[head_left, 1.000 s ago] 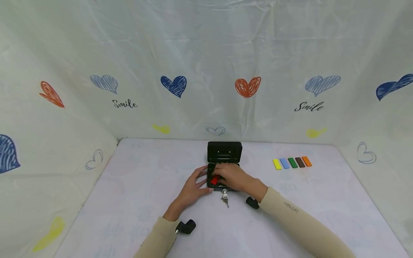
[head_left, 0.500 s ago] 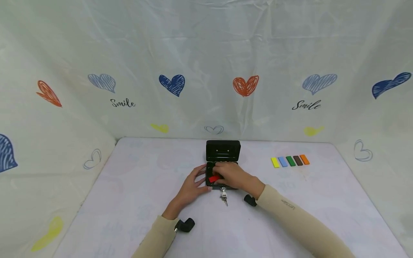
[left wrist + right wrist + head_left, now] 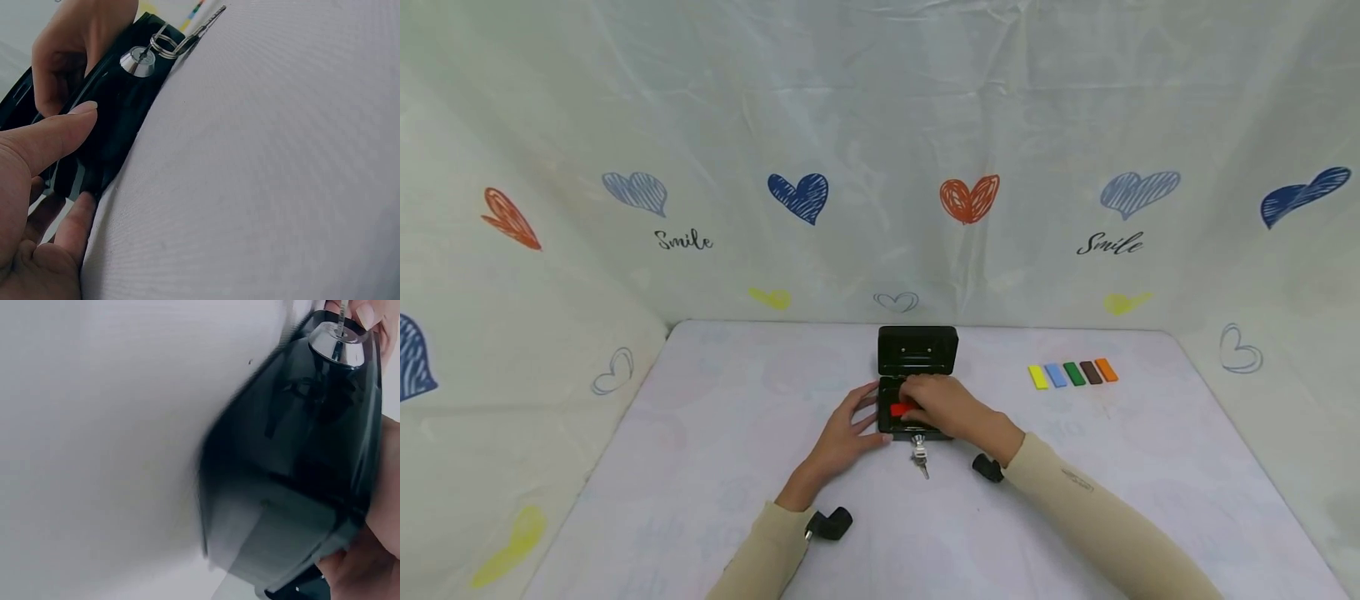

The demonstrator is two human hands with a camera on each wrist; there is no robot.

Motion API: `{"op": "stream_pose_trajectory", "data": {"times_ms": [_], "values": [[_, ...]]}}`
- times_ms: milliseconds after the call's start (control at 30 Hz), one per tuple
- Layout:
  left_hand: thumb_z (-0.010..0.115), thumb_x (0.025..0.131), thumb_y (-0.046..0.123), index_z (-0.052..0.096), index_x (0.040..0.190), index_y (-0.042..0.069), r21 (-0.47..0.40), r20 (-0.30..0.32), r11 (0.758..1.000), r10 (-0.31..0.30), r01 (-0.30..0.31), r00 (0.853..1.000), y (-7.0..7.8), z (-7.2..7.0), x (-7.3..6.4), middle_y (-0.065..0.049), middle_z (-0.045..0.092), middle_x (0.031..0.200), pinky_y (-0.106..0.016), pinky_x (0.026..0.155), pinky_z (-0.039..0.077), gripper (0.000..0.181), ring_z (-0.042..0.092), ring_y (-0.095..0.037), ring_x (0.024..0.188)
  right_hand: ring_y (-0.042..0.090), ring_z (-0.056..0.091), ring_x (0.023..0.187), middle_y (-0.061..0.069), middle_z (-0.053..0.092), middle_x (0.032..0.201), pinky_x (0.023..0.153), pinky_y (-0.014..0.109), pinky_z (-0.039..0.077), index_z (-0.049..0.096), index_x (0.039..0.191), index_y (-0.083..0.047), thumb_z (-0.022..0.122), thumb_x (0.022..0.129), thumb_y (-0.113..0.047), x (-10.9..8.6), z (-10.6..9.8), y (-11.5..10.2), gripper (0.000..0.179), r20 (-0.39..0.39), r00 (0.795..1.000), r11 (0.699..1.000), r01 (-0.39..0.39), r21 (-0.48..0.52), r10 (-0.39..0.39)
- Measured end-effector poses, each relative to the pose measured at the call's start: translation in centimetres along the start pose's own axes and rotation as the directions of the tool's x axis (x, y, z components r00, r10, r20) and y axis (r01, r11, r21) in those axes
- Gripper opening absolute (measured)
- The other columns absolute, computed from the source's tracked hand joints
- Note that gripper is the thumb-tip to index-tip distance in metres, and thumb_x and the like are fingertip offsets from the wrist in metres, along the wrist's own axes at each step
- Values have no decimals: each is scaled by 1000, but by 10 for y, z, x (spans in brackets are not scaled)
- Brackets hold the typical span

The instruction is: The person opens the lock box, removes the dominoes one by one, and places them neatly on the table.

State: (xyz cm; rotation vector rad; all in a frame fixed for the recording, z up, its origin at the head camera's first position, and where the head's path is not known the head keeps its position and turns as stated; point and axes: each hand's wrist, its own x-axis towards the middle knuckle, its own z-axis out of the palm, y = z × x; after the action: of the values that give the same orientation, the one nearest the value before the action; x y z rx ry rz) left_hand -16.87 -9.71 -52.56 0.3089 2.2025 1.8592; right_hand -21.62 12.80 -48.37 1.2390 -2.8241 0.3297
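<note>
Head view, left to right: the left hand (image 3: 847,431) grips the left side of the small black box (image 3: 917,351), thumb on its front wall. The box stands open mid-table, keys (image 3: 919,455) hanging from its lock. Over its tray, the right hand (image 3: 946,406) pinches a red block (image 3: 900,409). Five coloured blocks (image 3: 1073,373) lie far right.

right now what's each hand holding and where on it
The right hand holds a red block by its right end, inside the open black cash box. The left hand grips the box's left front corner, thumb on the front wall.
</note>
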Motion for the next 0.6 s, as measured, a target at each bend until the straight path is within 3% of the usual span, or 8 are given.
{"op": "stream_pose_trajectory", "data": {"times_ms": [200, 600], "values": [[82, 89, -2, 37, 163, 14, 7, -3, 1000, -2, 2, 1000, 1, 1, 0, -17, 38, 165, -45, 119, 47, 88, 40, -38, 152, 16, 64, 88, 0, 69, 102, 81, 30, 61, 77, 113, -11, 80, 96, -28, -12, -5, 2, 24, -70, 996, 996, 44, -80, -49], [82, 88, -3, 39, 163, 14, 2, -10, 1000, -5, 5, 1000, 1, 1, 1, -16, 37, 166, -44, 118, 47, 88, 40, -37, 152, 17, 64, 84, 3, 66, 99, 78, 31, 63, 72, 111, -7, 77, 99, -26, -26, -10, 7, 23, -108, 994, 989, 6, -151, -23]]}}
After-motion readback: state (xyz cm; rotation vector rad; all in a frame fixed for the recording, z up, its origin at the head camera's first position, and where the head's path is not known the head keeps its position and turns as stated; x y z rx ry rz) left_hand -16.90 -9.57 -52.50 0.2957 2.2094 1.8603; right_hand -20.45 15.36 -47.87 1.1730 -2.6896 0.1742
